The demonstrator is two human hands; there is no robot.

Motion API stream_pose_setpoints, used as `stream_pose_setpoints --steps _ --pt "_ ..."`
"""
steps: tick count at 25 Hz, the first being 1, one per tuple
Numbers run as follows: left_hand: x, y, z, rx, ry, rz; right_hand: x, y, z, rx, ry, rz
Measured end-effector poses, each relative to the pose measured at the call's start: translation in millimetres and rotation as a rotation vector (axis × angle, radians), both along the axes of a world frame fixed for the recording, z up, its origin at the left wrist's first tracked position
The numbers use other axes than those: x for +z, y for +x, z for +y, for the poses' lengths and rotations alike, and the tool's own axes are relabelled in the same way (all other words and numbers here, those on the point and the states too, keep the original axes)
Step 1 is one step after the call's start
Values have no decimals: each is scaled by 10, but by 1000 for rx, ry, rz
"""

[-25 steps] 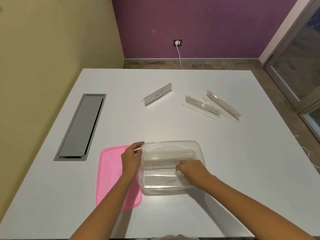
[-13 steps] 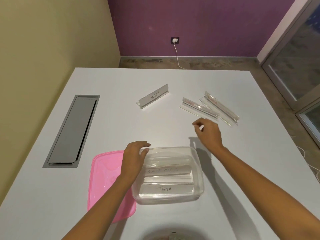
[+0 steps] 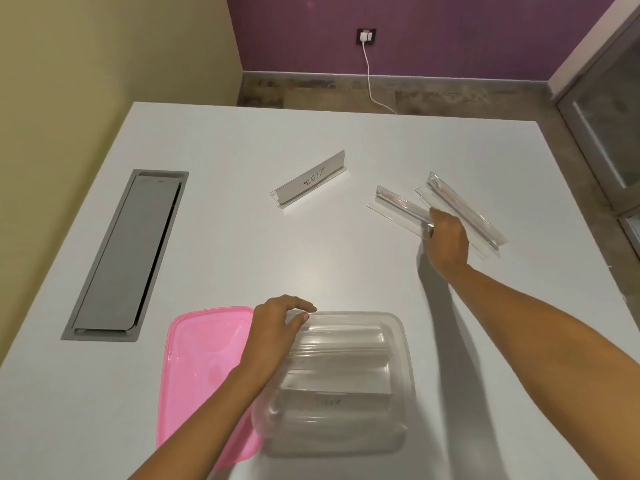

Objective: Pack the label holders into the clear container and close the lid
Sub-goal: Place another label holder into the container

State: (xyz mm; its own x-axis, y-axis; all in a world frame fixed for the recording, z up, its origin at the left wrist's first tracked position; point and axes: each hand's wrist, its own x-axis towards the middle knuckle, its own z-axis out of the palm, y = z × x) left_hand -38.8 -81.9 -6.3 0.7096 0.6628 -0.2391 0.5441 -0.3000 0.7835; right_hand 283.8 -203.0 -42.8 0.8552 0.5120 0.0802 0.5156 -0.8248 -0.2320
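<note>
Clear container sits open at the near centre of the white table. Packed label holders lie flat inside. Left hand pinches its far-left corner, fingers curled over the rim and thumb against it. Pink lid lies flat just left. Right hand, well beyond, curls its fingers round the near end of a loose label holder. A second holder lies just right. The ZEBRA holder stands apart.

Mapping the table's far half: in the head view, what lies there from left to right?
Grey cable hatch → ZEBRA label holder → clear label holder gripped by the right hand → second clear label holder.
</note>
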Motion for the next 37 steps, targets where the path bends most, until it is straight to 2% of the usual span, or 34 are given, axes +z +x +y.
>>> stream_pose_setpoints --steps 2,4,6,10,14,17,20,23,28,31,33,37 --pt "8 -12 -21 18 -9 -14 -48 -59 -20 42 10 -27" --pt "4 -20 -34 36 -32 -24 -94 -95 -44 68 -62 -65" --pt "9 -19 -37 43 -49 -26 -130 -111 -63 3 -105 -35" --pt "31 -17 -17 20 -74 -11 -115 -143 -115 -61 -48 64" --pt "112 -2 -23 -5 -99 -33 -18 -324 -190 -35 130 -44" --pt "214 23 -65 -11 -94 -103 67 -556 -283 84 214 -217" --pt "319 58 -84 17 -162 -199 170 -853 -438 198 261 -292" --pt "399 90 -72 70 -313 -214 301 -1161 -563 346 317 -349" --pt "582 59 -104 187 -617 -284 543 -1645 -710 600 467 -571" --pt "695 -50 -133 241 -714 -377 576 -1952 -760 658 490 -557" --pt "714 -155 -162 270 -679 -418 560 -2120 -790 633 460 -534" --pt "702 -357 -221 303 -619 -441 684 -2270 -806 527 310 -223"
